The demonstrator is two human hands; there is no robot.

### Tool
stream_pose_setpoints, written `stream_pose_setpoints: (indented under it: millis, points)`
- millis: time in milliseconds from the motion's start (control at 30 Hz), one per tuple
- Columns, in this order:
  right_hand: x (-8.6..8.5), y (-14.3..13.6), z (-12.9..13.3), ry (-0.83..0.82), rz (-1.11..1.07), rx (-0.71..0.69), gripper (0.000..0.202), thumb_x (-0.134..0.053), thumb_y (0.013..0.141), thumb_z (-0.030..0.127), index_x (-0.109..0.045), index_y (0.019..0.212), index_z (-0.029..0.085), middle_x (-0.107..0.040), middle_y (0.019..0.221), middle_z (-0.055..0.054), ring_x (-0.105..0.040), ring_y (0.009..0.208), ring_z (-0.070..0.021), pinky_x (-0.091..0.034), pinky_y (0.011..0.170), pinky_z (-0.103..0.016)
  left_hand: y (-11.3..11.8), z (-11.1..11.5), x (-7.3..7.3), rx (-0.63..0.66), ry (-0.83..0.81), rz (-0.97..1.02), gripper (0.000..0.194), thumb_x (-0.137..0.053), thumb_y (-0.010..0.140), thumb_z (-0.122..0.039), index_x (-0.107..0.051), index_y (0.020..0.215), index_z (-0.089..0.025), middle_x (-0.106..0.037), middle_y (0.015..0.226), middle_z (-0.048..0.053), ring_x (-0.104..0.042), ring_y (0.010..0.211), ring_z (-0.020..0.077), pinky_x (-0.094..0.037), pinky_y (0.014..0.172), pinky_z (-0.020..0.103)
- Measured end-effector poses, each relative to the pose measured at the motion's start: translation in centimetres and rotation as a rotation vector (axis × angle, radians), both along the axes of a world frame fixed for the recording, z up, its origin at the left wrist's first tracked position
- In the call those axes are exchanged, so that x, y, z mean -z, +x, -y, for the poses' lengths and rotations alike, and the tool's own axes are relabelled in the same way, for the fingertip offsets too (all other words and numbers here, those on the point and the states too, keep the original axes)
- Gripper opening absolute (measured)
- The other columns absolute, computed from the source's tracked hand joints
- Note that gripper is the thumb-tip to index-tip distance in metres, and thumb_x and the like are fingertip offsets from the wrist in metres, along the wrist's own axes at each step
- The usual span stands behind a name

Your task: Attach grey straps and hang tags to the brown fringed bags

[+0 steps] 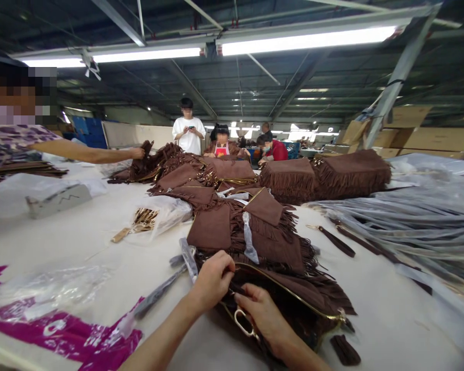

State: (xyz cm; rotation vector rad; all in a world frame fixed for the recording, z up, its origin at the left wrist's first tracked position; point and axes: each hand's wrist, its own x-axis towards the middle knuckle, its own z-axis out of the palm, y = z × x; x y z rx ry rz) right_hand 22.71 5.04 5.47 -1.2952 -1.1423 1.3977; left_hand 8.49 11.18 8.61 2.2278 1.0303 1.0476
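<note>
A brown fringed bag lies unzipped in front of me, its gold zipper edge curving around the dark opening. At the left end of that opening, my left hand is closed in a pinch on the bag's edge. My right hand is closed just beside it, thumb and fingers pinched together. An oval gold clasp hangs at the right fingers; what it is fixed to is mostly hidden by the hand. A small brown tassel or strap end rests by the bag's right corner.
Behind are fringed bags and taller stacks. Wrapped straps and a wrist strap lie right. At left are a bag of gold hardware and purple plastic. A co-worker's arm reaches over bags.
</note>
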Motion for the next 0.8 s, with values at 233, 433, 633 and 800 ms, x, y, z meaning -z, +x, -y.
stream_pose_setpoints:
  millis: [233,433,633,800]
  points:
    - [0.4,0.2,-0.3,-0.044,0.019,-0.042,0.037,-0.068,0.064,0.053,-0.051,0.069,0.021,-0.049,0.049,0.009,-0.028,0.036,-0.0055,-0.015,0.037,-0.02,-2.6,0.3,-0.8,0.197,-0.014,-0.18,0.03,-0.044,0.07,0.0,-0.069,0.073,-0.017,-0.064,0.094,0.006,-0.059,0.089,0.0167,-0.045,0.082,0.026]
    - [0.4,0.1,-0.5,-0.035,0.041,-0.044,0.037,-0.067,0.064,0.053,-0.05,0.069,0.021,-0.049,0.049,0.009,-0.029,0.036,-0.0052,-0.016,0.036,-0.02,-1.9,0.4,0.0,0.227,0.043,-0.299,0.02,-0.056,0.077,-0.005,-0.07,0.083,-0.018,-0.065,0.1,0.006,-0.059,0.096,0.0184,-0.044,0.087,0.027]
    - [0.7,0.3,-0.5,0.005,0.098,-0.041,0.024,-0.064,0.07,0.041,-0.052,0.072,0.02,-0.052,0.051,0.007,-0.035,0.039,-0.0078,-0.022,0.039,-0.021,-1.8,0.4,0.2,0.176,0.112,-0.441,0.017,-0.049,0.084,-0.009,-0.061,0.075,-0.017,-0.064,0.083,0.005,-0.058,0.081,0.0188,-0.043,0.073,0.027]
    - [-2.3,2.3,0.8,0.158,0.151,0.036,0.028,-0.069,0.067,0.028,-0.06,0.091,0.02,-0.051,0.062,0.008,-0.041,0.052,-0.009,-0.027,0.044,-0.019,-2.7,1.4,-2.3,0.109,0.027,-0.206,0.014,-0.047,0.079,-0.01,-0.058,0.075,-0.018,-0.063,0.078,0.002,-0.057,0.075,0.0159,-0.041,0.071,0.026]
